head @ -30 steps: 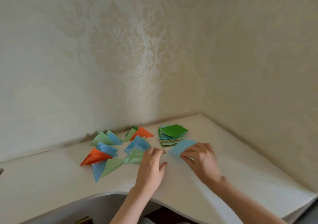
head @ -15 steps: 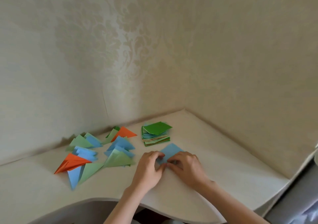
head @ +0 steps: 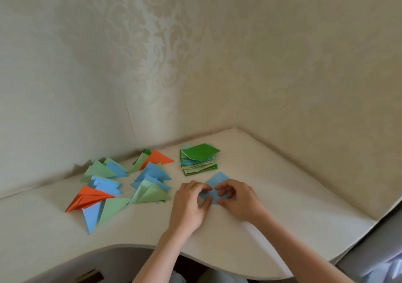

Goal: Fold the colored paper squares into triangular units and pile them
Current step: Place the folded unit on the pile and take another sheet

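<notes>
A light blue paper square (head: 215, 182) lies on the white table (head: 282, 195), corner pointing away. My left hand (head: 191, 204) pinches its near left part and my right hand (head: 237, 198) pinches its near right part, fingers curled over the paper. Just behind stands a stack of unfolded squares (head: 199, 163) with a dark green sheet on top. To the left lie folded triangular units: an orange one (head: 87, 200), light green ones (head: 150, 193), blue ones (head: 152, 172) and another orange one (head: 157, 157), loosely spread.
The table sits in a corner; wallpapered walls (head: 195, 65) close it at the back and right. Its curved front edge (head: 130, 245) runs below my forearms. The right end of the table drops off near a grey surface (head: 380, 250).
Both hands drew the blue square nearer and closed together over its near half. The view swung, so everything sits further left in frame.
</notes>
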Motion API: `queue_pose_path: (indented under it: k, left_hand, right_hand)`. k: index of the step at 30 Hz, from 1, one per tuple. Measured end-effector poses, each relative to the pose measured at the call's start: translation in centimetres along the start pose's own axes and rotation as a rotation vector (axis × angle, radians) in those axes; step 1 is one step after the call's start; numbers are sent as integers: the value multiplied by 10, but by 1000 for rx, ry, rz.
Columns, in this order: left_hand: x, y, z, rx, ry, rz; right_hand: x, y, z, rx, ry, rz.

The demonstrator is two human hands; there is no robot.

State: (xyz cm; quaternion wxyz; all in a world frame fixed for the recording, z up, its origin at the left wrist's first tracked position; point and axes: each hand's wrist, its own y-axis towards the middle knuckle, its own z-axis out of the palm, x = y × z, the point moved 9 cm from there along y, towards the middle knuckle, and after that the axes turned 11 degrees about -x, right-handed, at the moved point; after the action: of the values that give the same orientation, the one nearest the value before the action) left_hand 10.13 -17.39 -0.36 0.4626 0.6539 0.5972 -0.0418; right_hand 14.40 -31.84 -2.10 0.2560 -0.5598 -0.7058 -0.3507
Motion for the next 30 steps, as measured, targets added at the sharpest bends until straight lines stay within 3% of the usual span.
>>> queue_pose_path:
  k: [5,8,12,21,30]
  left_hand:
    - [11,1,-6,-10,-116,-88]
    - [11,0,-8,11,-143,-123]
    - [10,-3,-11,29,-146,-115]
    - [0,-3,-17,-15,-137,-32]
    - [0,-4,-16,-30,-154,-21]
  right_hand:
    - [3,-8,-5,78,-15,-71]
    - [8,-13,-6,24,-68,-99]
    - [21,-17,-3,-53,-155,-173]
    - [33,-17,-21,41,-121,-247]
    - [29,-29,-24,-81,-124,-365]
